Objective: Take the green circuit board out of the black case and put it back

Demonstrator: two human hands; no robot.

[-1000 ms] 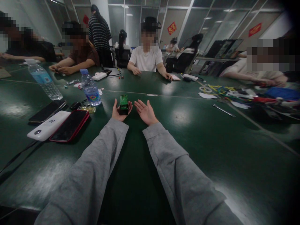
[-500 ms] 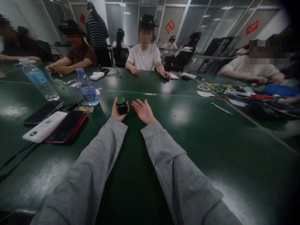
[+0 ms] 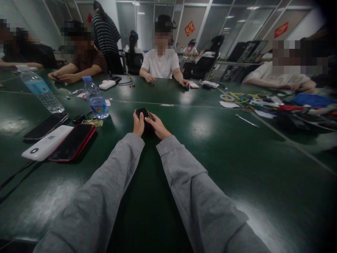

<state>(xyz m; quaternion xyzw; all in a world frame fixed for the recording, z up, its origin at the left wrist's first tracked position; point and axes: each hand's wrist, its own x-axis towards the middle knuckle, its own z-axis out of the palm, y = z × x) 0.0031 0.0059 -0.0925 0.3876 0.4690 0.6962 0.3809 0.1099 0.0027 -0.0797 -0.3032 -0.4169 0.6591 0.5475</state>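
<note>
A small dark block [image 3: 143,112] with a green circuit board on it is held between both my hands above the dark green table [image 3: 200,154]. My left hand [image 3: 138,124] grips its left side with curled fingers. My right hand [image 3: 157,125] closes on its right side, fingers pressed against it. Its dark face is turned up toward me, and little of the green board shows. Grey sleeves cover both my forearms.
To the left lie a red-cased phone [image 3: 72,142], a white power bank [image 3: 44,144], a black phone [image 3: 46,125] and two water bottles [image 3: 95,98] [image 3: 40,89]. Cables and a metal tool [image 3: 246,120] lie at right. Several people sit around the table's far side.
My right hand, open and palm-up before, has closed onto the block. The block has turned, so its green board no longer faces me. Both hands drew together.
</note>
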